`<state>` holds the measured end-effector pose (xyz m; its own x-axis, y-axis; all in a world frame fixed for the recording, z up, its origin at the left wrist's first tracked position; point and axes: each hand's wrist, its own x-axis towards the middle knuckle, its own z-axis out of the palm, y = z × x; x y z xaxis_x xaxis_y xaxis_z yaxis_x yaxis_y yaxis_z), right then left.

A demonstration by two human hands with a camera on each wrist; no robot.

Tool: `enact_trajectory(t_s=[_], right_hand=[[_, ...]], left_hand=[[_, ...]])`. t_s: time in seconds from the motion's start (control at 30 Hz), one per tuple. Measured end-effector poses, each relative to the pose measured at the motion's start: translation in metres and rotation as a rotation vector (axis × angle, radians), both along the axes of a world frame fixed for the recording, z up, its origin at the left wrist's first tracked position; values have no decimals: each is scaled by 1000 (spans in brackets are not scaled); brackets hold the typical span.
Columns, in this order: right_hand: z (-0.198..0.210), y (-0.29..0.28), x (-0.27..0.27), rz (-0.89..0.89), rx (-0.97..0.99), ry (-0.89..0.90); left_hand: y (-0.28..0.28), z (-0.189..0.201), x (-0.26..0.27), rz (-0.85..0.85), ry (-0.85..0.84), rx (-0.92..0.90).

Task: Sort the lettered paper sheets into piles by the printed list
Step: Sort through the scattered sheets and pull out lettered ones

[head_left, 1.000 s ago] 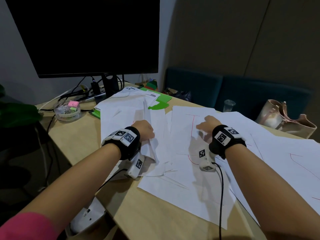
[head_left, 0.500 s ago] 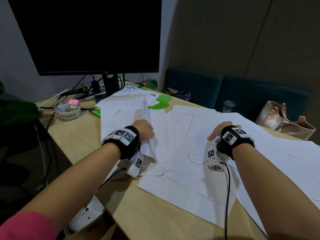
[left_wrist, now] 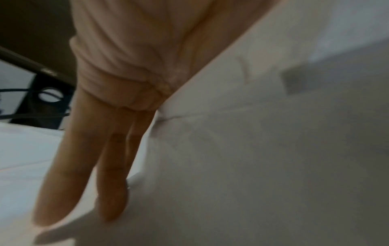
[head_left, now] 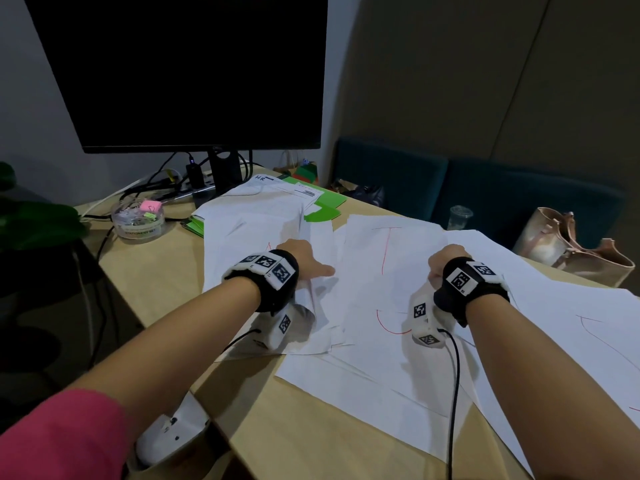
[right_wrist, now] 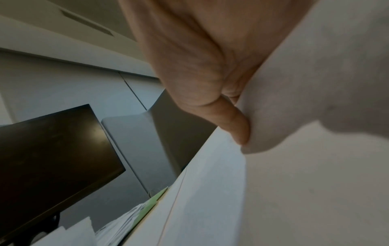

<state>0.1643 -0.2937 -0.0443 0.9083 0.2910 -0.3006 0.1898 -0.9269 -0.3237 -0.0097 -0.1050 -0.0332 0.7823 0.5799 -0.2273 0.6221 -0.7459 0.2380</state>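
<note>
Currently the left hand [head_left: 304, 259] lies flat, fingers [left_wrist: 63, 166] straight, on the left pile of sheets [head_left: 242, 237] on the surface [head_left: 166, 282]. Right hand [head_left: 441, 261] grip narrow: thumb [right_wrist: 233, 123] pinching a sheet edge [right_wrist: 294, 116] beside the sheet marked T [head_left: 381, 258].

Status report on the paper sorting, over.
Left hand flat on the left pile, fingers straight. Right hand on the middle sheet marked in red, grip unclear. Sheets overlap; nothing else in the way.
</note>
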Motion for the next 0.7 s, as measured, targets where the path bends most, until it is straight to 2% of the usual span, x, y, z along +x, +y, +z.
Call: enact_trajectory(t_s=[0.1, 0.23, 0.3, 0.4, 0.53, 0.6, 0.7], right_hand=[[-2, -2, 15, -215, 180, 32], [-12, -10, 27, -190, 205, 12], [-12, -9, 27, -154, 152, -13], [-5, -7, 18, -100, -36, -51], [-3, -4, 12, -4, -151, -83], [-5, 0, 13, -51, -104, -125], [3, 8, 5, -220, -33, -235]], left_hand=[[-13, 5, 12, -46, 51, 68], [-27, 0, 28, -76, 116, 130], [-30, -1, 30, -81, 155, 162], [-30, 3, 29, -116, 216, 178], [-30, 2, 31, -73, 159, 145], [-28, 0, 32, -74, 155, 133], [-25, -2, 31, -72, 148, 142]])
